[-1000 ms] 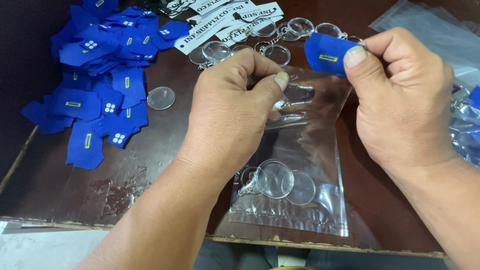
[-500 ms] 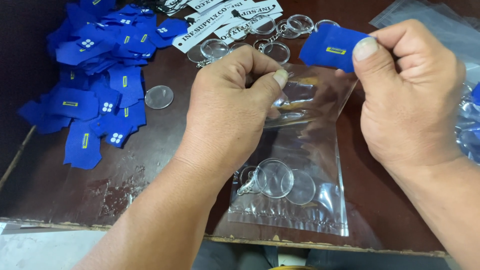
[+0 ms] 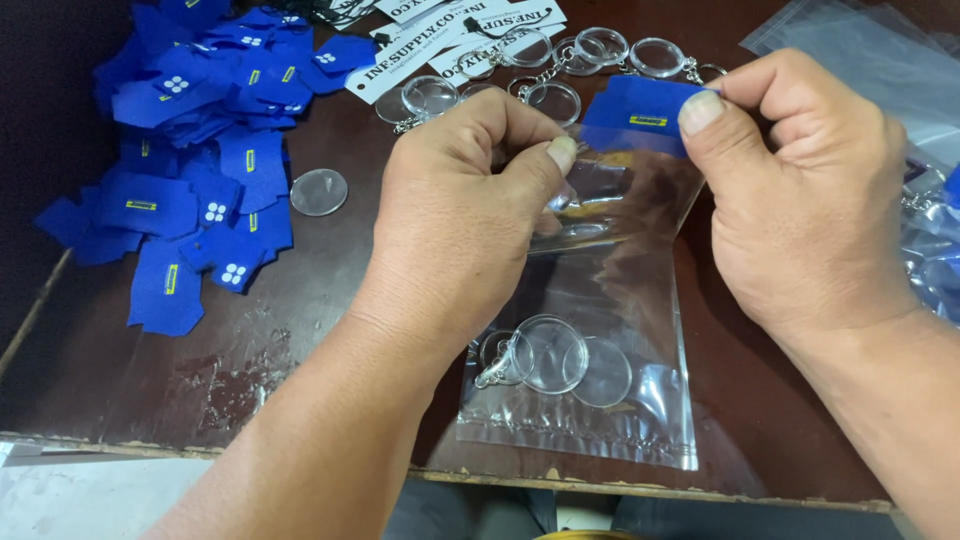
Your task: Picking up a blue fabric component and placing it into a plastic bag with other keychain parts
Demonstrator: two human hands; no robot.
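The left hand [image 3: 470, 220] is pinching the clear bag [image 3: 590, 340] mouth open; the right hand [image 3: 800, 200] is pinching a blue card [image 3: 640, 105], best slid in flat and square

Glossy clear plastic bag [image 3: 590, 330]; matt blue cloth patch [image 3: 640, 112]; worn dark wooden table [image 3: 200, 370] (scuffed, flaking near the edge).

- A dark brown wooden table [image 3: 300, 330], worn and scuffed near its front edge.
- On it: a heap of blue fabric pieces [image 3: 200, 150], one loose clear disc [image 3: 319, 191], clear keyrings [image 3: 560, 60], white paper tags [image 3: 440, 40], clear plastic bags [image 3: 880, 60].
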